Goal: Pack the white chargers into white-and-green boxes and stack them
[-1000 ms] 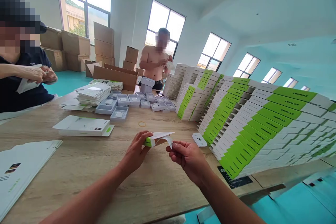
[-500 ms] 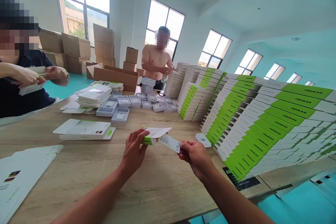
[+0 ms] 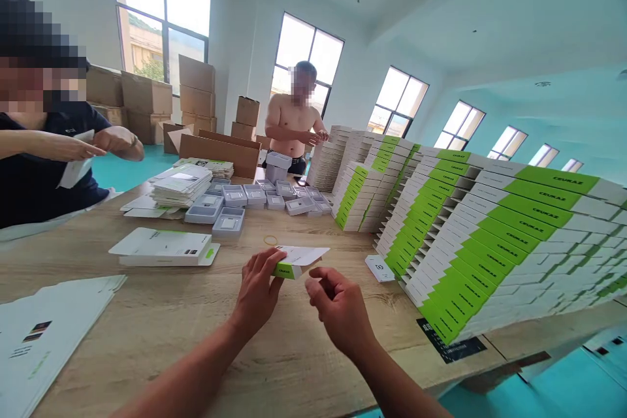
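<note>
White card with a bright green end panel makes up the small carton (image 3: 306, 255), which the left hand (image 3: 257, 287) holds, apparently just above the table (image 3: 196, 353), with the fingers over its left end and the thumb at the near side. The right hand (image 3: 340, 304) is just beside the carton's other end, its fingers loosely curled and nothing visible in them; whether they touch the carton I cannot tell. The carton should be very light, fairly stiff along its folds but quick to crease at the thin raised flap, and perhaps a little slick. The firmest hold is likely the folded side edges near the green end, pinched gently so the walls do not buckle. A rubber band (image 3: 270, 240) lies just beyond it.
</note>
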Motion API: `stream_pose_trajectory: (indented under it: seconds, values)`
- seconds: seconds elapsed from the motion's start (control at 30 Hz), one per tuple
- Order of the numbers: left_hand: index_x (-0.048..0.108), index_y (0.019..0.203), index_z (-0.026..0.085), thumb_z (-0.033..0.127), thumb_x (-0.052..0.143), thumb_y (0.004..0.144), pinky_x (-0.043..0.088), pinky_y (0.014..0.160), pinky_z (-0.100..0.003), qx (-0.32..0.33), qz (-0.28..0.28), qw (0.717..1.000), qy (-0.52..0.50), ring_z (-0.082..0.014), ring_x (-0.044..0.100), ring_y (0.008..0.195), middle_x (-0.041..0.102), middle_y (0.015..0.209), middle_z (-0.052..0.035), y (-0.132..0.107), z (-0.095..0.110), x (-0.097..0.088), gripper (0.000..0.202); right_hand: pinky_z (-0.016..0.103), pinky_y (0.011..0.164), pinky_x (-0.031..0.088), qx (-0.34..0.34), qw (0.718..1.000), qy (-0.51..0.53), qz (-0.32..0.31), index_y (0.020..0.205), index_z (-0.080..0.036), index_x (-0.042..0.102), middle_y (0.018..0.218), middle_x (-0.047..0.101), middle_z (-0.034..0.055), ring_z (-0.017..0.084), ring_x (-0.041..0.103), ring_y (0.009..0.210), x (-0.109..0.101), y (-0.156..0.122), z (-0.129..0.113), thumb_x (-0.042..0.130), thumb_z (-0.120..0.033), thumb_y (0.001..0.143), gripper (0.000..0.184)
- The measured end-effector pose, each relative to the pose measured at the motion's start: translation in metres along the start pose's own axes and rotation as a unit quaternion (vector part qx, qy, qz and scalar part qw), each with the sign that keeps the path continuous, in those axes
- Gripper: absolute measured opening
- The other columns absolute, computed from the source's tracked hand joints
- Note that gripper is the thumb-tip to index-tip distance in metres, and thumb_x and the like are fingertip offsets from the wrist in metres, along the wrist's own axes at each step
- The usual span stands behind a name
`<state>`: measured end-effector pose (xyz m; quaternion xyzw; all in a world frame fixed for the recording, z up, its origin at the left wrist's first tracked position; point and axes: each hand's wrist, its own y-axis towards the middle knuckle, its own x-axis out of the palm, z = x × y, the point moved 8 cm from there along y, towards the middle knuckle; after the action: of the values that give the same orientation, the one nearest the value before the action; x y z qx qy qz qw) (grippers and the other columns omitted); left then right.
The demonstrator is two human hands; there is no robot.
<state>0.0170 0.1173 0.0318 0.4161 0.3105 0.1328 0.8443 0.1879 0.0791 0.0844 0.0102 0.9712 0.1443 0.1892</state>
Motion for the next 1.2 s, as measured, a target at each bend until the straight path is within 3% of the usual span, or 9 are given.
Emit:
stream_pose_trajectory:
  seconds: [0.2, 0.33, 0.4, 0.53, 0.73, 0.87, 1.0, 1.07, 1.2]
  values:
    - [0.058, 0.127, 0.028, 0.017, 0.057, 0.091, 0.039, 0.102, -0.051, -0.025, 0.007, 1.000, -0.015, -0.0311, 0.056, 0.120, 0.063, 0.128, -0.0096, -0.003, 0.000, -0.003, 0.037, 0.025, 0.053, 0.035, -0.265, 0.905, -0.276, 0.186, 0.078, -0.019, 0.063, 0.060, 0.066, 0.0008, 0.014, 0.059, 0.050, 0.032, -0.025, -0.037, 0.052, -0.025, 0.098, 0.024]
    - [0.057, 0.128, 0.029, 0.009, 0.056, 0.087, 0.039, 0.102, -0.053, -0.038, -0.003, 0.998, -0.052, -0.0315, 0.054, 0.121, 0.062, 0.130, -0.0094, -0.003, 0.000, -0.004, 0.046, 0.026, 0.057, 0.037, -0.401, 0.849, -0.320, 0.125, 0.083, -0.020, 0.063, 0.063, 0.065, -0.0004, 0.014, 0.059, 0.054, 0.054, -0.035, -0.045, 0.053, -0.018, 0.097, 0.018]
    - [0.056, 0.128, 0.029, 0.010, 0.055, 0.088, 0.041, 0.103, -0.051, -0.040, -0.013, 0.995, -0.086, -0.0299, 0.055, 0.121, 0.061, 0.130, -0.0095, -0.002, 0.001, -0.003, 0.045, 0.026, 0.060, 0.040, -0.365, 0.887, -0.250, 0.132, 0.091, -0.020, 0.064, 0.066, 0.064, -0.0015, 0.013, 0.057, 0.056, 0.033, -0.024, -0.035, 0.056, -0.023, 0.096, 0.010]
    - [0.055, 0.126, 0.028, 0.016, 0.055, 0.092, 0.047, 0.103, -0.042, -0.037, -0.035, 0.986, -0.161, -0.0261, 0.057, 0.121, 0.060, 0.127, -0.0099, -0.004, 0.008, 0.003, 0.036, 0.026, 0.059, 0.041, -0.088, 0.979, 0.019, 0.184, 0.095, -0.018, 0.068, 0.074, 0.063, 0.0002, 0.014, 0.054, 0.064, -0.024, 0.019, 0.017, 0.074, -0.043, 0.082, 0.029]
    - [0.055, 0.125, 0.026, 0.013, 0.055, 0.092, 0.050, 0.104, -0.039, -0.062, -0.024, 0.983, -0.172, -0.0238, 0.060, 0.121, 0.064, 0.125, -0.0097, -0.001, 0.008, -0.005, 0.035, 0.026, 0.049, 0.041, 0.054, 0.967, 0.241, 0.063, 0.073, -0.021, 0.062, 0.064, 0.058, -0.0013, 0.014, 0.054, 0.056, -0.010, 0.046, 0.044, 0.076, -0.055, 0.077, 0.037]
    - [0.053, 0.127, 0.027, 0.018, 0.056, 0.095, 0.053, 0.099, -0.039, -0.096, -0.013, 0.986, -0.134, -0.0241, 0.064, 0.115, 0.066, 0.122, -0.0093, 0.007, -0.017, -0.026, 0.033, 0.028, 0.051, 0.048, 0.032, 0.980, 0.198, -0.008, 0.083, -0.024, 0.061, 0.076, 0.065, 0.0037, 0.019, 0.063, 0.067, 0.028, 0.077, 0.057, 0.047, -0.072, 0.090, 0.051]
    - [0.049, 0.133, 0.025, 0.028, 0.052, 0.099, 0.047, 0.106, -0.044, -0.126, 0.057, 0.986, -0.089, -0.0278, 0.057, 0.128, 0.061, 0.131, -0.0127, -0.003, -0.060, -0.063, 0.034, 0.033, 0.070, 0.054, -0.088, 0.991, -0.033, -0.100, 0.095, -0.019, 0.065, 0.089, 0.071, 0.0077, 0.023, 0.068, 0.082, 0.115, 0.130, 0.054, 0.043, -0.049, 0.097, 0.037]
    - [0.049, 0.132, 0.023, 0.034, 0.053, 0.099, 0.046, 0.106, -0.045, -0.170, 0.113, 0.977, -0.062, -0.0289, 0.056, 0.128, 0.061, 0.131, -0.0133, -0.011, -0.086, -0.079, 0.035, 0.035, 0.088, 0.052, -0.127, 0.973, -0.115, -0.156, 0.101, -0.017, 0.069, 0.102, 0.074, 0.0106, 0.024, 0.068, 0.098, 0.167, 0.157, 0.050, 0.056, -0.029, 0.089, 0.021]
    - [0.047, 0.133, 0.022, 0.042, 0.054, 0.099, 0.046, 0.103, -0.044, -0.252, 0.156, 0.953, -0.070, -0.0277, 0.060, 0.121, 0.062, 0.127, -0.0126, -0.015, -0.122, -0.088, 0.040, 0.036, 0.105, 0.043, -0.226, 0.889, -0.305, -0.257, 0.120, -0.017, 0.068, 0.132, 0.067, 0.0137, 0.027, 0.057, 0.126, 0.242, 0.188, 0.038, 0.061, -0.009, 0.079, 0.042]
